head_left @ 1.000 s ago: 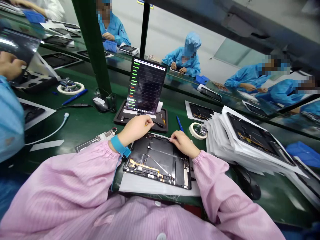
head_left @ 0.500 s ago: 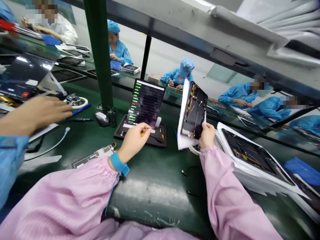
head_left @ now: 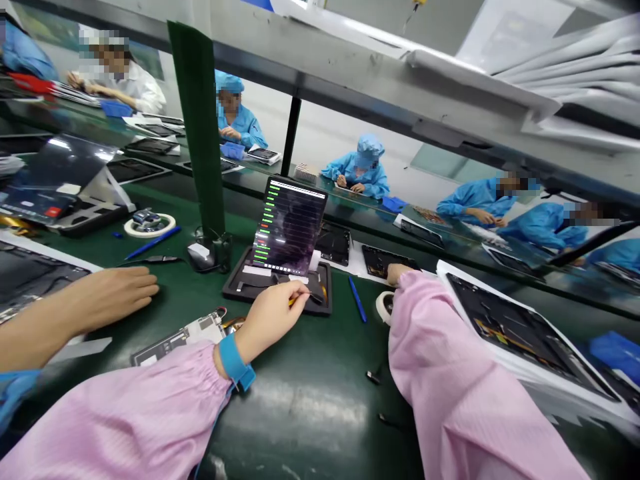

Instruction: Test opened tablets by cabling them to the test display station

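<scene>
My left hand [head_left: 274, 315], with a blue wrist strap [head_left: 235, 361], is closed in a pinch on a thin dark strip with a yellow end, partly hidden by the fingers. Just beyond it a lit screen [head_left: 287, 227] with green labels leans upright in a black tray [head_left: 326, 304]. At the back, my right hand [head_left: 399, 273] is closed at the near edge of an opened tablet housing [head_left: 376, 259], which lies on a white sheet; its fingertips are hidden. A second opened housing [head_left: 336, 243] lies beside it. A circuit board with a metal plate [head_left: 185, 337] lies by my left sleeve.
At left, a co-worker's hand [head_left: 117, 293] reaches over the bench. A mouse [head_left: 201, 256], blue pens [head_left: 357, 299] and tape rolls [head_left: 384, 307] lie about. At right stands a paper stack topped by a tablet housing [head_left: 525, 327]. A green post [head_left: 200, 133] and shelf are ahead.
My right hand has moved forward and down, laying the raised tablet housing and its white sheet flat at the back. My left hand keeps its pinch. The co-worker's hand is lower.
</scene>
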Tool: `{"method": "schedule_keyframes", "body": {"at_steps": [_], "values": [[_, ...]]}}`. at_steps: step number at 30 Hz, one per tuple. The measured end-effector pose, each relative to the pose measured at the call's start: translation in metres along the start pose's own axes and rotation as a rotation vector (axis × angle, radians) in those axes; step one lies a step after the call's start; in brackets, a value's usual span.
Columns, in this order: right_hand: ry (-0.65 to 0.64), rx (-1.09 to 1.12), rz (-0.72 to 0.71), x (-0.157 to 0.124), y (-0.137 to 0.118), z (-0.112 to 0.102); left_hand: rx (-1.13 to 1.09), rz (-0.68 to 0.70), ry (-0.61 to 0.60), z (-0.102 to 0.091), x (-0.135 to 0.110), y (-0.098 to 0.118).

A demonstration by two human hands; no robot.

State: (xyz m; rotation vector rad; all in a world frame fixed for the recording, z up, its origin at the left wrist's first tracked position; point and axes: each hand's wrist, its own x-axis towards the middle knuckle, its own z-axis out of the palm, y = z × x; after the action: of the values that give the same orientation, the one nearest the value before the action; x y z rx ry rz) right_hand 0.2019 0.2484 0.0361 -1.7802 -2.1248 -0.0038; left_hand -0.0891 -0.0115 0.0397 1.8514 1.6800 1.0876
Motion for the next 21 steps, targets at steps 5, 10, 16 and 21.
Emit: {"method": "schedule_keyframes", "body": {"at_steps": [5, 10, 16, 21], "values": [[-0.298, -0.257, -0.04, -0.008, 0.016, 0.004, 0.007, 0.035, -0.013, 0.0, 0.0, -0.001], [-0.422, -0.454, -0.084, -0.006, 0.009, 0.008, 0.016, 0.039, -0.008, -0.001, 0.0, -0.001], [-0.478, -0.551, -0.111, -0.011, 0.003, 0.01, 0.021, 0.047, -0.012, 0.002, 0.0, -0.001], [-0.42, -0.504, -0.166, -0.014, -0.004, 0.009, 0.029, 0.044, -0.014, 0.003, 0.0, -0.003]]}}
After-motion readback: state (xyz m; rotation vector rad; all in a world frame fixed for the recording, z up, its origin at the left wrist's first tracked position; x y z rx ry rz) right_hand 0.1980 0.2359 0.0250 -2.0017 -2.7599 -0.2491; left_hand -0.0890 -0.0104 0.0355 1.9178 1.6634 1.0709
